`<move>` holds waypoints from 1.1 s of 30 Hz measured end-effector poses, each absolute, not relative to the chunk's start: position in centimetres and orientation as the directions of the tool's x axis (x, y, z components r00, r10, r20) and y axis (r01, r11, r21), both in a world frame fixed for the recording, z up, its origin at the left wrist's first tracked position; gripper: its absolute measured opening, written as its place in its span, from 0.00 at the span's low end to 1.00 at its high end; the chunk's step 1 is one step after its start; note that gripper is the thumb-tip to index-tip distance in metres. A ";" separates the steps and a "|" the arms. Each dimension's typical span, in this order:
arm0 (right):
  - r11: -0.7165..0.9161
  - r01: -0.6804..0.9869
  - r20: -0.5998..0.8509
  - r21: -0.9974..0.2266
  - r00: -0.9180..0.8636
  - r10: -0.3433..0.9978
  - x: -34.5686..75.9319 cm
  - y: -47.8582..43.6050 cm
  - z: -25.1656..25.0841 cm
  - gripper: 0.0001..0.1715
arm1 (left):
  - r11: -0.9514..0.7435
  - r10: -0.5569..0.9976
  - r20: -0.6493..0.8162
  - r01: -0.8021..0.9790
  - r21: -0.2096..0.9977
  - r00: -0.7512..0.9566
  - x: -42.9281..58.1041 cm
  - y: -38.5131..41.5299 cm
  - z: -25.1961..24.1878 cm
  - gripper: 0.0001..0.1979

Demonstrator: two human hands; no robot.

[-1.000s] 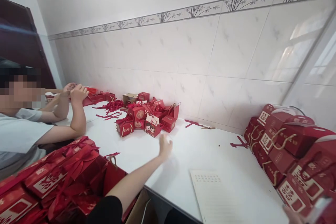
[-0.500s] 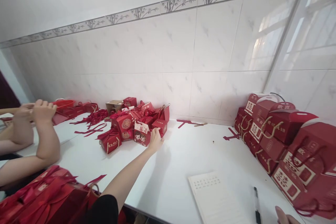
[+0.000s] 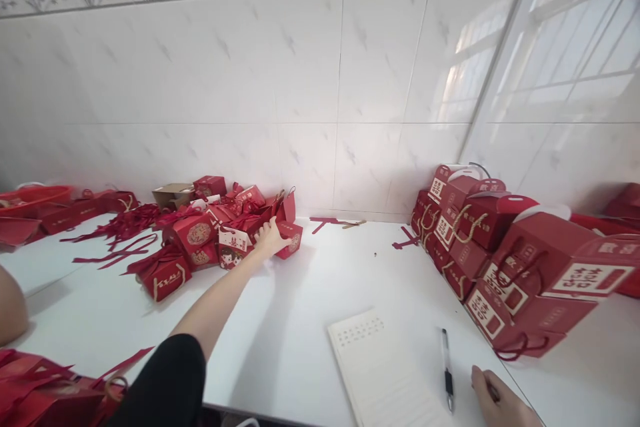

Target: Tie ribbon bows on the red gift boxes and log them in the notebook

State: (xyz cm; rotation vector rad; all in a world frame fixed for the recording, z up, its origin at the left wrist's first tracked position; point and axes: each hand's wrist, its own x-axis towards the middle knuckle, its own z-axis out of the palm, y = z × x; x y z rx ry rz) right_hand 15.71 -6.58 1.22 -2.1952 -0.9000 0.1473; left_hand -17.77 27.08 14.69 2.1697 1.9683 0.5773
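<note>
My left hand reaches far across the white table into a heap of small red gift boxes. Its fingers close round one small red box at the heap's right edge. Just left of the hand stands a box with a cartoon couple. My right hand rests at the table's near right edge, fingers curled, nothing visible in them. A black pen lies just left of it, beside a white sheet of paper.
A pile of larger red handled gift boxes fills the right side against the tiled wall. Loose red ribbons lie at the left. More red boxes sit at the near left corner. Another person's elbow shows at the left edge.
My left hand has stretched further and closed on a small red box at the heap. The view swung right, so the other person is nearly out of sight. The pen came into view.
</note>
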 end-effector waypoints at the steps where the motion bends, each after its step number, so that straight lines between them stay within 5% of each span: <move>1: -0.464 0.571 0.176 -0.678 0.738 0.651 15.7 -6.7 1.1 0.15 | -0.176 0.978 0.170 0.913 0.367 0.120 -17.8 26.4 15.4 0.44; 5: -0.440 0.613 0.215 -0.656 0.711 0.670 15.5 -7.0 1.4 0.16 | -0.367 0.926 0.073 0.834 0.412 0.371 -18.5 23.1 19.3 0.39; 8: -0.453 0.629 0.224 -0.632 0.708 0.670 15.2 -7.1 2.0 0.17 | -0.446 0.821 -0.129 0.765 0.464 0.556 -19.0 19.7 21.1 0.43; 13: -0.505 0.638 0.223 -0.582 0.722 0.655 14.5 -7.0 2.9 0.16 | -0.514 0.669 -0.313 0.724 0.459 0.674 -17.6 12.8 17.7 0.46; 21: -0.479 0.614 0.239 -0.627 0.737 0.632 13.7 -7.6 4.1 0.17 | -0.349 0.846 -0.011 0.569 0.744 0.533 -19.5 9.0 14.5 0.27; 26: -0.121 0.724 0.429 -0.679 0.526 0.734 7.4 -7.7 6.2 0.25 | -0.249 0.850 -0.108 0.574 0.780 0.516 -22.9 8.1 13.2 0.20; 29: 0.133 0.651 0.368 -0.747 0.239 0.899 2.6 -6.1 7.7 0.22 | -0.206 0.844 -0.156 0.579 0.789 0.513 -23.8 6.6 12.1 0.22; 33: 0.134 0.470 0.236 -0.872 0.164 0.958 -0.5 -2.5 8.9 0.22 | -0.200 0.859 -0.145 0.582 0.788 0.491 -24.0 4.6 12.0 0.27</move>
